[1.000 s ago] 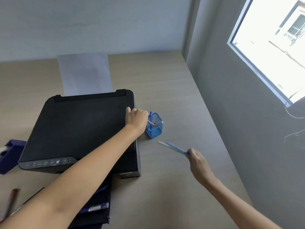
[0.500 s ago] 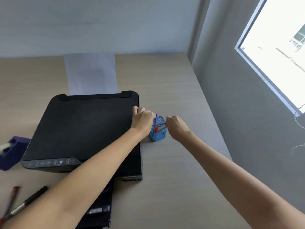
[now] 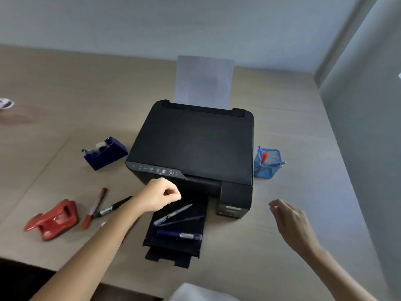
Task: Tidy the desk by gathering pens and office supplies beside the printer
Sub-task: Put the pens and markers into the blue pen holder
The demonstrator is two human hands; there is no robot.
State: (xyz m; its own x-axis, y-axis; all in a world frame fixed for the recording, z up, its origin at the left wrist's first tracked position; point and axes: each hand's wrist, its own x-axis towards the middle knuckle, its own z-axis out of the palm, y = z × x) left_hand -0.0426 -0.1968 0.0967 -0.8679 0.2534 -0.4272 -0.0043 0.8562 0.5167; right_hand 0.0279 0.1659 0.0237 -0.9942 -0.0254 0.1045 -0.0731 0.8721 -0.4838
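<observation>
Pens (image 3: 173,213) under curled left fingers (image 3: 171,193), untouched.

Desk (image 3: 282,246): pale wood-grain top, filling the scene. Far wall (image 3: 173,22): plain grey-blue. Right wall (image 3: 373,127): grey, meeting the far wall at a corner. Light: soft, even.

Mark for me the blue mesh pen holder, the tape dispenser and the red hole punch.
Blue mesh pen holder (image 3: 267,168): head view, front mesh wall.
Tape dispenser (image 3: 107,152): head view, dark blue side of its body.
Red hole punch (image 3: 54,220): head view, top of its lever.
</observation>
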